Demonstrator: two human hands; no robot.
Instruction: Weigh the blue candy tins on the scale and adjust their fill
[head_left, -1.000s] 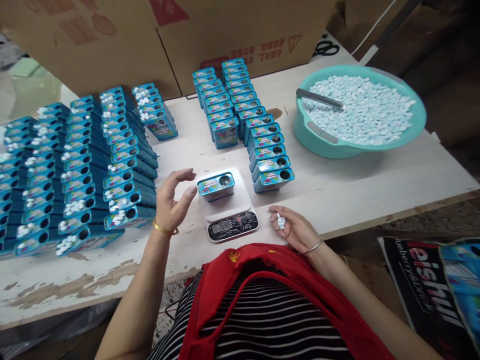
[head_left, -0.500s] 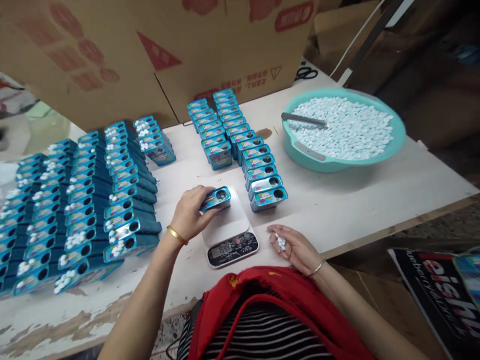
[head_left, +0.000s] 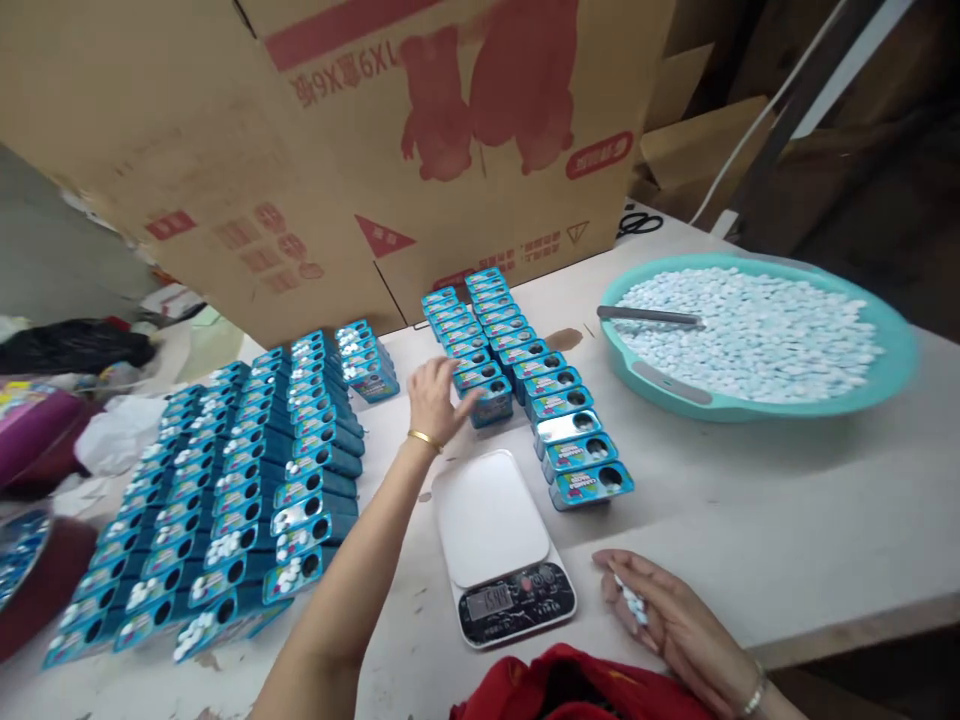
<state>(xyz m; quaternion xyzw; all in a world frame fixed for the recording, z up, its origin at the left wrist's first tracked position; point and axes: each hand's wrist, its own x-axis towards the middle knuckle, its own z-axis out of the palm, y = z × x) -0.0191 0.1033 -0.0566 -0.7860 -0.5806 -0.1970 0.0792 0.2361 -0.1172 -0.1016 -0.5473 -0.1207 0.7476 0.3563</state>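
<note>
My left hand (head_left: 437, 402) is open, thumb and fingers spread, beside the front blue tin (head_left: 492, 400) of the middle group; whether it touches that tin I cannot tell. The white kitchen scale (head_left: 491, 520) bears nothing on its plate, and its display is lit. To the right of the scale, my right hand (head_left: 660, 610) is cupped low over the table around several small white candies (head_left: 631, 603). A double row of blue tins with round openings (head_left: 592, 483) runs between the scale and the basin.
A turquoise basin (head_left: 667, 392) full of white and pale blue candies stands at right, a grey flat-handled tool (head_left: 649, 316) lying in it. Rows of blue tins (head_left: 225, 545) topped with candies fill the left. A large cardboard box (head_left: 315, 200) stands behind; black scissors (head_left: 640, 222) lie beside it.
My left hand has left the scale and moved up to the middle tins; the tin it held is off the plate. My right hand still holds candies. The camera view has tilted up and left.
</note>
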